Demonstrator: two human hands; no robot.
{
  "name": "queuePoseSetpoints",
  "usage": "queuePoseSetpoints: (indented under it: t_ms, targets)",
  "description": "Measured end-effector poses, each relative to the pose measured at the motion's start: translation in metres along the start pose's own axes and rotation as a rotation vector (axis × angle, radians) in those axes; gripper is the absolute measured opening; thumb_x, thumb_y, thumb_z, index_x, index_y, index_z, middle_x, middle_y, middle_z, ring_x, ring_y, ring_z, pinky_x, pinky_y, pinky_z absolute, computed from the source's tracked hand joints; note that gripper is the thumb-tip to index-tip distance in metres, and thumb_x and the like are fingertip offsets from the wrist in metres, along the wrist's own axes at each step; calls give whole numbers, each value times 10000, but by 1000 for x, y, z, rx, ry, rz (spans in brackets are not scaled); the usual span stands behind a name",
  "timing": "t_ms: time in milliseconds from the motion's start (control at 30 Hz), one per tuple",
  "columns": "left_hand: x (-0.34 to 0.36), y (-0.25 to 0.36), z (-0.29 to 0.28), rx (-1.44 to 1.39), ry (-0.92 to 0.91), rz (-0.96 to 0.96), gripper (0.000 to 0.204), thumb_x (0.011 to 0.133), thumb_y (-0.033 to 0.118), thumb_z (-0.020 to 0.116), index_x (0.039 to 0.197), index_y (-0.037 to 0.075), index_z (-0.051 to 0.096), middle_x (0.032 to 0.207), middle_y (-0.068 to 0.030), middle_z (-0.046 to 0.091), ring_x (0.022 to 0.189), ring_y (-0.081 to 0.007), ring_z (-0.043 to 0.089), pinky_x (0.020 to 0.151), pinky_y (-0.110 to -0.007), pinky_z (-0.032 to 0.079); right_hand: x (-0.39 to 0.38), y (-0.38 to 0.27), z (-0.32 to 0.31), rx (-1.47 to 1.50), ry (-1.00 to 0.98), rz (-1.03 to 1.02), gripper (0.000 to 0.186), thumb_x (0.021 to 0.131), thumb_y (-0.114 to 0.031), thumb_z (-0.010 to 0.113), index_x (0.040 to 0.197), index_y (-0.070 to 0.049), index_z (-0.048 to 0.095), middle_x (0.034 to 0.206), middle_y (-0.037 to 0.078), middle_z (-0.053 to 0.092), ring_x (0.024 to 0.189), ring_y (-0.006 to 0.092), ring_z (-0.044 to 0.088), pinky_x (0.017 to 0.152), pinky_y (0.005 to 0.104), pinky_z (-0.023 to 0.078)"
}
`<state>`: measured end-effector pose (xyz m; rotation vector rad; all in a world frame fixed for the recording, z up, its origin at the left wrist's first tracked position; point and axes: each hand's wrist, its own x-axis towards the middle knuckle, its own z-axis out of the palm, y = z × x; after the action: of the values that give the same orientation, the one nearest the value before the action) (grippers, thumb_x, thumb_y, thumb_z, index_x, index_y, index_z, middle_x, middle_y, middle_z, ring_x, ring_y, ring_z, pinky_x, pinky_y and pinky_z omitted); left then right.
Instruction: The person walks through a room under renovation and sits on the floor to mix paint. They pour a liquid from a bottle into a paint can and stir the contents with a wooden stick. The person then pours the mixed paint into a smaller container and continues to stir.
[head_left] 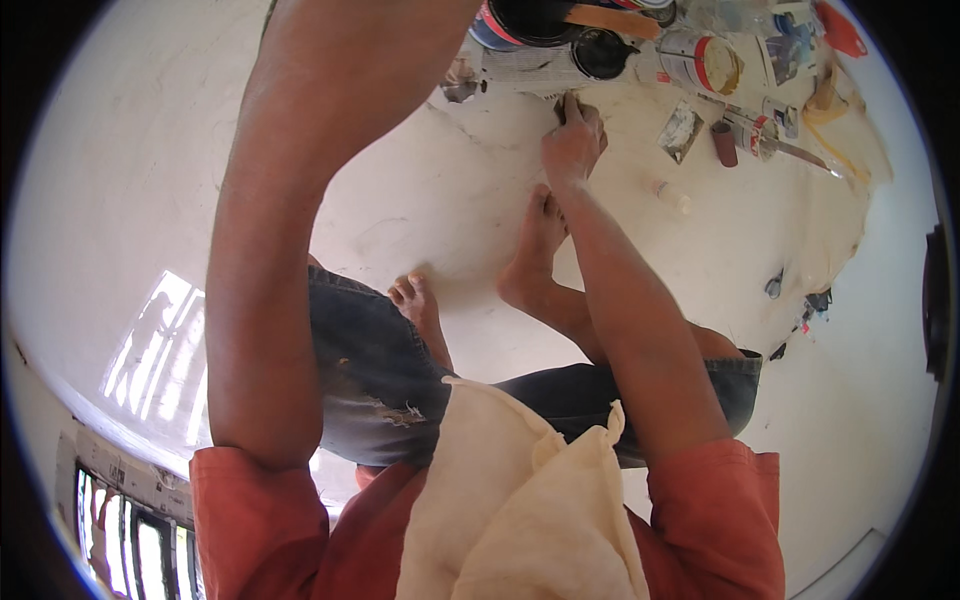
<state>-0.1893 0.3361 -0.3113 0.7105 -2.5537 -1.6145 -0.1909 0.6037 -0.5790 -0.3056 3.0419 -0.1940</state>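
Note:
My right hand [574, 148] is low over the pale floor, just beyond my right foot [540, 225]. Its fingers are closed around a small dark piece [561, 106], mostly hidden by them; I cannot make out its kind. My left arm [270, 200] rises large and close along the left side, and its hand lies past the upper edge, out of view. Beyond the right hand are a round black lid or shallow dish [602, 54] and a sheet of newspaper [525, 68]. Behind them stands a can of dark paint [500, 28] with a flat wooden stick [612, 20] across it.
At the upper right lie a tipped can [695, 62], a smeared square plate [680, 131], a brown cup [724, 145], a smaller tin [752, 132] and a long blade-like tool [803, 157]. A small clear bottle [674, 196] lies nearer. Dark scraps [818, 300] are at the right.

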Motion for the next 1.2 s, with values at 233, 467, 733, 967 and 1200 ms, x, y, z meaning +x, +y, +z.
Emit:
queuePoseSetpoints:
  t_ms: [233, 467, 733, 967, 1200]
  targets:
    - [-8, 1, -13, 44, 112, 69, 294, 981, 221, 545, 1006, -51, 656, 649, -75, 563, 589, -135, 460, 563, -323, 375, -16, -22, -3, 16, -78, 70, 474, 767, -55, 622, 1235, -126, 636, 1141, 96, 605, 1119, 292, 548, 990, 429, 390]
    - [-13, 6, -42, -57, 12, 8, 292, 979, 217, 541, 1021, -48, 657, 665, -84, 573, 606, -140, 477, 578, -328, 386, -17, -16, 7, -35, -83, 115, 390, 762, -94, 631, 1150, -123, 658, 1114, 113, 614, 1096, 307, 575, 934, 436, 456]
    - [-16, -10, -52, -138, -30, -8, 295, 976, 220, 540, 1022, -49, 653, 672, -112, 590, 603, -165, 509, 598, -339, 416, -89, -48, -16, 141, -466, -152, 465, 798, -24, 554, 1260, -29, 605, 1168, 167, 633, 1093, 342, 583, 972, 431, 452]
    - [-7, 18, -68, -153, -174, -344, 292, 974, 215, 540, 1009, -49, 660, 690, -127, 627, 633, -181, 568, 644, -347, 455, -147, -110, 11, -4, -342, -1219, 525, 865, -240, 569, 1354, -58, 515, 1320, 55, 541, 1250, 229, 479, 1078, 408, 388]
    - [-18, -9, -57, -30, 120, -97, 304, 980, 220, 548, 1033, -56, 664, 649, -62, 561, 603, -119, 467, 578, -310, 383, -135, -152, 15, 75, -296, -1064, 466, 882, -208, 540, 1322, -56, 521, 1273, 77, 567, 1196, 250, 501, 1044, 398, 398]
